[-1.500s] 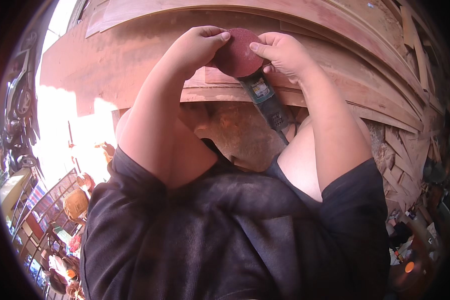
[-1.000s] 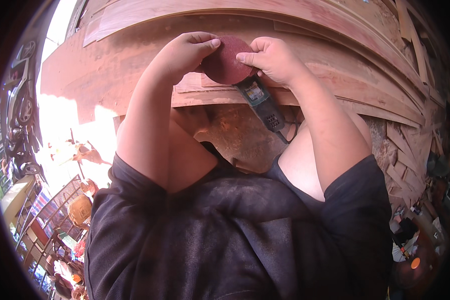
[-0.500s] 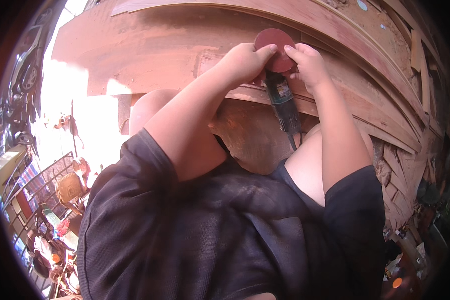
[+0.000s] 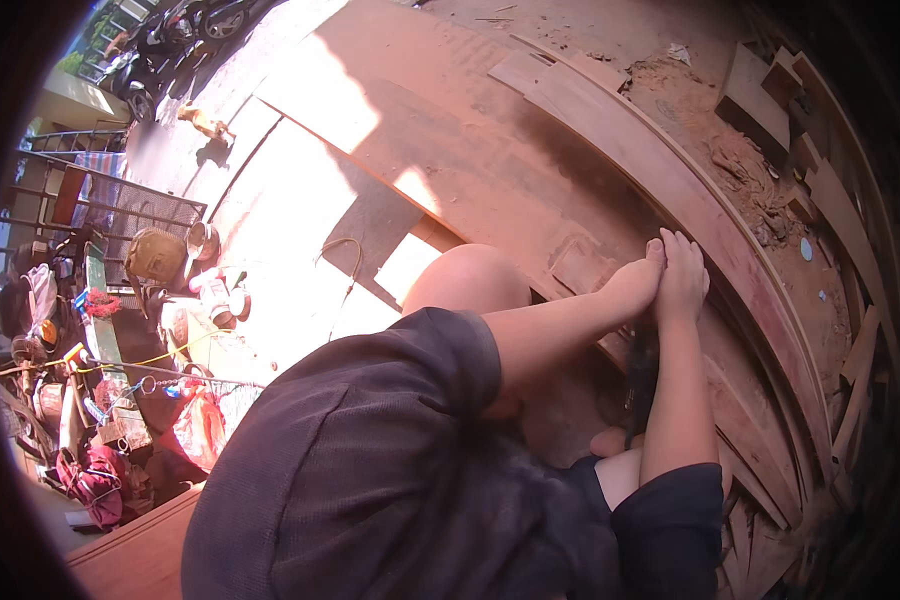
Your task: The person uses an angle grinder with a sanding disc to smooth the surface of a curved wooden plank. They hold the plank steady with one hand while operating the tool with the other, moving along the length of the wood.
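My left hand (image 4: 631, 289) and my right hand (image 4: 681, 280) are pressed against each other above the wooden boards. The right fingers are stretched out side by side; most of the left fingers are hidden behind the right hand. Below them, the dark body of an angle grinder (image 4: 641, 382) stands between my forearms, near my knee. The red sanding disc at its top end is covered by my hands, so I cannot see how they touch it. Under and around the hands lies a wide reddish, dusty wooden board (image 4: 450, 150).
Long curved-looking planks (image 4: 660, 150) lie beyond my hands. Wood offcuts (image 4: 755, 105) and sawdust (image 4: 740, 165) are at the right. A tan dog (image 4: 205, 123) is on the sunlit ground, near parked motorbikes (image 4: 185, 40). Bags and a basket (image 4: 156, 254) crowd the left by a metal rail.
The view has swung left. Both hands have gone from pinching the red sanding disc by its edges to lying pressed together over it; the disc has dropped out of sight.
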The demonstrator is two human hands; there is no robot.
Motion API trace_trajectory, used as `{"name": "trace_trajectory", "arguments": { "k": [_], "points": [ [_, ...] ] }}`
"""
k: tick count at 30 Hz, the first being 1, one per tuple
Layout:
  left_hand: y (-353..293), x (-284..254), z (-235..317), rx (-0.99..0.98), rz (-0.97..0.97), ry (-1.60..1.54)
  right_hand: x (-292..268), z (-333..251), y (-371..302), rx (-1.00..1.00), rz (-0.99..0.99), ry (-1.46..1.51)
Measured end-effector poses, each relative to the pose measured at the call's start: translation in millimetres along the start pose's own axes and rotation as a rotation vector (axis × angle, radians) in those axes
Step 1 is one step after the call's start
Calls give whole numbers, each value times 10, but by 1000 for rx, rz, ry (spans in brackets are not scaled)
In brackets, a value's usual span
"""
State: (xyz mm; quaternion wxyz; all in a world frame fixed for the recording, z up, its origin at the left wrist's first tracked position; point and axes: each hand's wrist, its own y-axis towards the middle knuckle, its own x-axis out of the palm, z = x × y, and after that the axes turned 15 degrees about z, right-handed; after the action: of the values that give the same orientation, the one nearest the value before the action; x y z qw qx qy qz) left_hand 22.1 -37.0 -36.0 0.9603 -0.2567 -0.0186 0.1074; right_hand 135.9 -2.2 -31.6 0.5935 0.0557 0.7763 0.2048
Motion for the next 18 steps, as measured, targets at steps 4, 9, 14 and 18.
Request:
{"name": "trace_trajectory", "arguments": {
  "k": [4,9,14,18],
  "points": [
    [-258,-183,236,-174,-107,-356,-40,-190,37,81,-103,-90],
    [281,117,-225,21,2,-221,-116,-398,194,225,-198,-305],
    [-184,-96,13,-475,-150,-484,-178,622,579,135,-302,319],
    [175,273,-281,-229,-104,-239,-62,447,352,64,-78,-50]
  ]
}}
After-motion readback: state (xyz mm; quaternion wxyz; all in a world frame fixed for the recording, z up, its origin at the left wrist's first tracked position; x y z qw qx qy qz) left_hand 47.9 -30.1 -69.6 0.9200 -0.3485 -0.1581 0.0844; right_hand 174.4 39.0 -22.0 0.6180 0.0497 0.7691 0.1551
